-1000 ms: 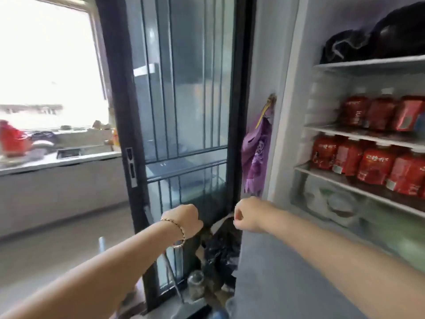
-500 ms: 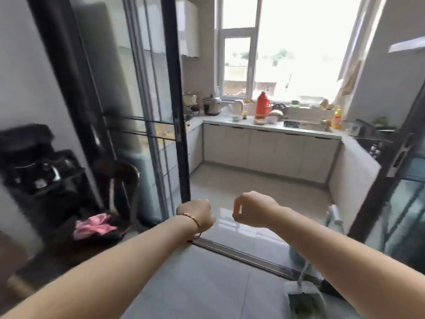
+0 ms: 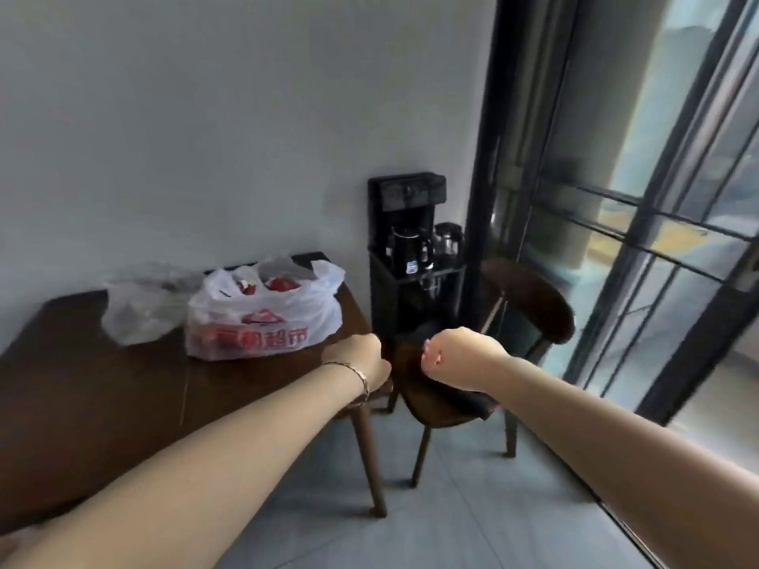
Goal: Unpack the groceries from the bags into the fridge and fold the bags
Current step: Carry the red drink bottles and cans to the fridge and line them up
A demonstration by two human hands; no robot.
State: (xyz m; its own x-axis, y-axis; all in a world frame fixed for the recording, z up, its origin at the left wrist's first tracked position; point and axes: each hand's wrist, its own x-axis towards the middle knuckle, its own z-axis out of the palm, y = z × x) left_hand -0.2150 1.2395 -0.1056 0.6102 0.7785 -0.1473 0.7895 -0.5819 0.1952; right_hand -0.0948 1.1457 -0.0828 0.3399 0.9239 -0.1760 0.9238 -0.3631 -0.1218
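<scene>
Both arms are out front with nothing held. The left hand (image 3: 357, 359) is curled into a fist over the table (image 3: 102, 396) corner, with a bracelet (image 3: 358, 372) on the wrist. The right hand (image 3: 456, 351) is also a closed fist, above the chair (image 3: 530, 305) seat. A white printed bag (image 3: 263, 322) sits on the table at 10 o'clock from the left hand, its mouth gaping and red items (image 3: 283, 284) showing inside. A clear bag (image 3: 139, 310) slumps touching it at its 9 o'clock; its contents can't be made out. The black drinks machine (image 3: 406, 223) stands at 1 o'clock from the bags, and the glass door (image 3: 636, 199) is far out at 3 o'clock. The white bag is likely thin, soft film that is slippery, will sag under load and has some weight in it. It is best taken by the two loop handles at its 12 o'clock, gathered together, since gripping the sidewall risks tearing it or squashing the produce. The clear bag looks light and floppy, so pinch it at the neck.
</scene>
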